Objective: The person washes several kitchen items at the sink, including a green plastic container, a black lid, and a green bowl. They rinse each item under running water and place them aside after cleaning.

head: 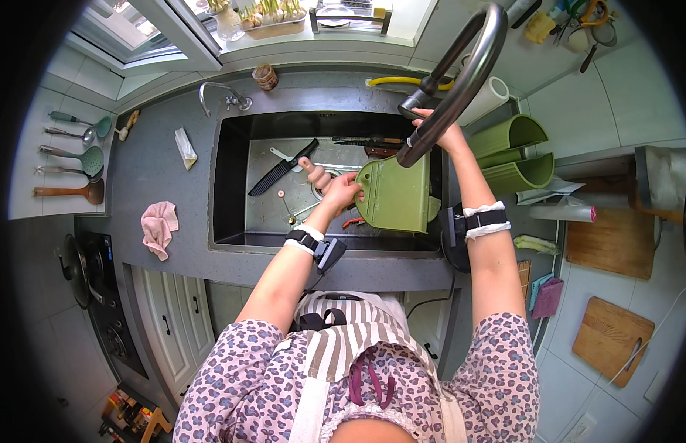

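Note:
My left hand point(343, 194) grips the left edge of a green plastic holder part point(395, 194) over the dark sink point(327, 248). My right hand point(440, 130) is raised at the tall dark faucet point(487, 61), its fingers at the faucet's handle or head; the spout partly hides them. Inside the sink lie a black ridged knife point(284, 168), a white-handled utensil point(281, 154) partly under it, more dark knives point(370, 142), and a red-handled tool point(353, 222) partly under the green part. A beige knobbed object point(316, 175) stands beside my left hand.
Two green holder pieces point(512, 166) stand right of the sink, near a paper towel roll point(489, 99). A small tap point(237, 101) and a jar point(265, 77) are behind the sink. On the left counter lie a pink cloth point(159, 228) and a white packet point(185, 148).

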Motion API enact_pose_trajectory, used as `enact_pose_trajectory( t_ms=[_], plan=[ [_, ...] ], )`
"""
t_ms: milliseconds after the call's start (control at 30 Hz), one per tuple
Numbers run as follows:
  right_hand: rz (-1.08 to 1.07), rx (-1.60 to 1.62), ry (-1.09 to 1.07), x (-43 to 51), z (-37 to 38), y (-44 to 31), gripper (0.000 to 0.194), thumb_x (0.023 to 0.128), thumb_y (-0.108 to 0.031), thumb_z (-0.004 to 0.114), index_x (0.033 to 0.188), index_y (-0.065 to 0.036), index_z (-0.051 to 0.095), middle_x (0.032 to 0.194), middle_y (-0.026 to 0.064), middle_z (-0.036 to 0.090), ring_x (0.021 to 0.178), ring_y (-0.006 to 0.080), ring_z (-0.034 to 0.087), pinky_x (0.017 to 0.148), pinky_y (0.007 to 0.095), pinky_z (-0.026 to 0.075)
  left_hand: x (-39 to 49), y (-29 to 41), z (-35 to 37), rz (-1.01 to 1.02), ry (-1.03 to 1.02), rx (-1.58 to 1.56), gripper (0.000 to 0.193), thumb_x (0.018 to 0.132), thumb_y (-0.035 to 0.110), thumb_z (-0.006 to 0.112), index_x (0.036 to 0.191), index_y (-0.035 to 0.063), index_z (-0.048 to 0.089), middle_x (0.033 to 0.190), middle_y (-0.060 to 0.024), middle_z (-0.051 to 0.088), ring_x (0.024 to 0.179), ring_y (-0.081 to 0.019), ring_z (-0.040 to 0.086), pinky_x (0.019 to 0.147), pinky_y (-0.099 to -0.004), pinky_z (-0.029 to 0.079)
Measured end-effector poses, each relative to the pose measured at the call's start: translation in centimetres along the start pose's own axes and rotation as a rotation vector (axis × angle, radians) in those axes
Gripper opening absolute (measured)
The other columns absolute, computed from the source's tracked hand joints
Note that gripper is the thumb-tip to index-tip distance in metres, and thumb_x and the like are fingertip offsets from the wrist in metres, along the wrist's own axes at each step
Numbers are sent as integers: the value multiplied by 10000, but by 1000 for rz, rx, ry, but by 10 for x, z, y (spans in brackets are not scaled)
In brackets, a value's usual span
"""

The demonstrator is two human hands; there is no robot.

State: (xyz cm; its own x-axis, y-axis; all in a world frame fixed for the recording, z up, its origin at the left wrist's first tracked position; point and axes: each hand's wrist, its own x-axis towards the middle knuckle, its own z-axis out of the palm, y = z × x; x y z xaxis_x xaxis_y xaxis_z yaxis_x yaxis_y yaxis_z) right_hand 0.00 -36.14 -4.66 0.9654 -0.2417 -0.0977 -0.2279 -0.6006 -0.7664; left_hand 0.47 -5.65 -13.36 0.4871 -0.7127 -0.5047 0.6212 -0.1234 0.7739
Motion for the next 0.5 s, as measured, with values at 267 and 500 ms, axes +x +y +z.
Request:
enact_pose_trajectory(
  t_ms=[267, 500],
  plan=[
    [-78, -36, 88, -12, 4, -20, 333, 866, -124, 672, 1184, -31, 636, 889, 77, 706, 807, 126, 659, 704, 273, 513, 0, 3, 7, -2, 32, 56, 318, 883, -17, 477, 1194, -26, 538, 802, -35, 588, 677, -118, 554, 620, -244, 474],
    [-108, 12, 165, -19, 3, -35, 291, 810, -63, 658, 1095, -6, 674, 815, 77, 701, 750, 127, 654, 686, 283, 511, -4, 8, 14, -2, 41, 69, 323, 874, -15, 483, 1191, -28, 545, 790, -32, 590, 657, -115, 557, 583, -236, 459]
  ],
)
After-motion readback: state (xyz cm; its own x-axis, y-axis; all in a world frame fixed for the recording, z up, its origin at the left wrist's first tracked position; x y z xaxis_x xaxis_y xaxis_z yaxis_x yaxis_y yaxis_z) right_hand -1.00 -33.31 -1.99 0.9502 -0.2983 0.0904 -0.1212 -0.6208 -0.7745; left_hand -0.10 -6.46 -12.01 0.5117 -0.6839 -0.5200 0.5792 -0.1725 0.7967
